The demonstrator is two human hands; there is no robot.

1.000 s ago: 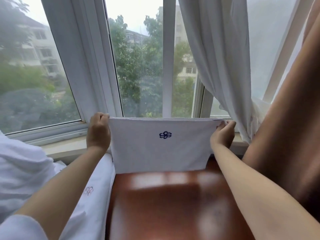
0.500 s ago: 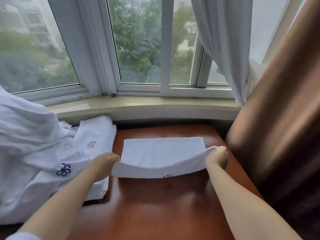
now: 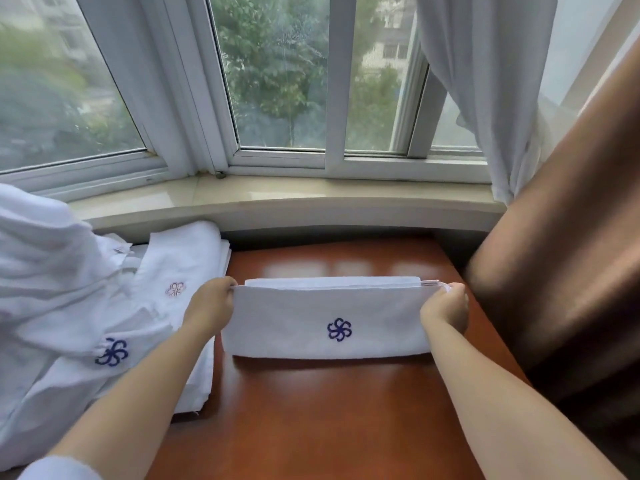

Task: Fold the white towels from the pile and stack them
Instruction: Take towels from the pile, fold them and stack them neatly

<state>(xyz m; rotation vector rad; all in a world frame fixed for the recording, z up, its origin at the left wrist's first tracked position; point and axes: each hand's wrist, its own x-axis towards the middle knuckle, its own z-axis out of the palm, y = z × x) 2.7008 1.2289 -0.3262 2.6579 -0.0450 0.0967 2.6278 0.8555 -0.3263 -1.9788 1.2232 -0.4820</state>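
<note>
A white towel [image 3: 294,323] with a blue flower emblem lies folded on the reddish wooden table [image 3: 311,410], emblem facing up. My left hand [image 3: 209,304] pinches the towel's far left corner. My right hand [image 3: 445,311] pinches its far right corner. The top layer is drawn over to the far edge, where the stacked layers show. To the left lies a folded white towel [image 3: 180,271] with a pale pink emblem, and beyond it a loose pile of white towels [image 3: 52,289], one showing a blue emblem.
A stone windowsill [image 3: 277,199] runs along the far side of the table under the windows. A brown curtain [image 3: 571,254] hangs close on the right, with a white sheer curtain [image 3: 485,81] behind it.
The towel, held up in front of the window a second ago, came down onto the table. Both hands then folded its near edge over to the far edge, bringing the blue emblem on top.
</note>
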